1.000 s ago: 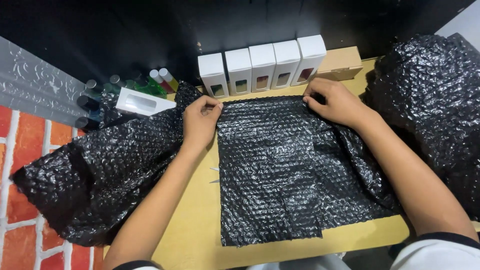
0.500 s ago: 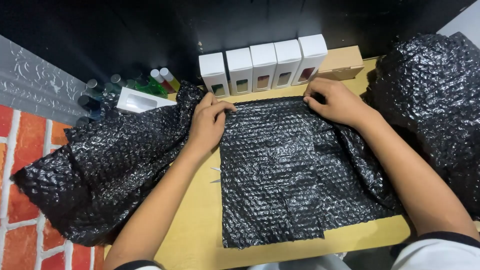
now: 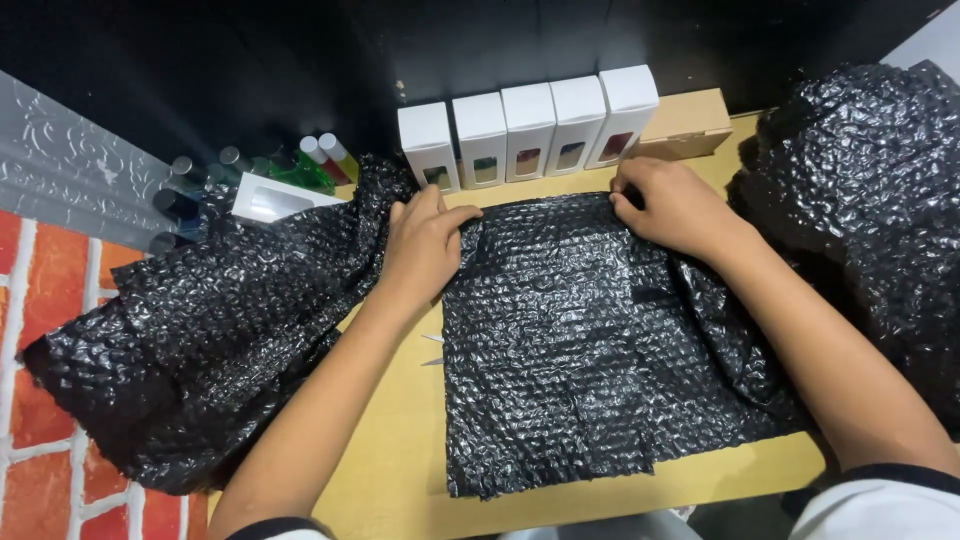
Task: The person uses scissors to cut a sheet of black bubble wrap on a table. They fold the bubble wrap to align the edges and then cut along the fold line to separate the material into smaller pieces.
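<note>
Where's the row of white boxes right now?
Five white boxes stand at the table's far edge, just beyond the black bubble wrap sheet.

Tan tabletop point(image 3: 400, 470), black back wall point(image 3: 300, 60), red brick point(image 3: 40, 260)

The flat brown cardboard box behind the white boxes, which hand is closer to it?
Right. The right hand pinches the bubble wrap sheet just below the cardboard box; the left hand lies farther left, below the white boxes.
</note>
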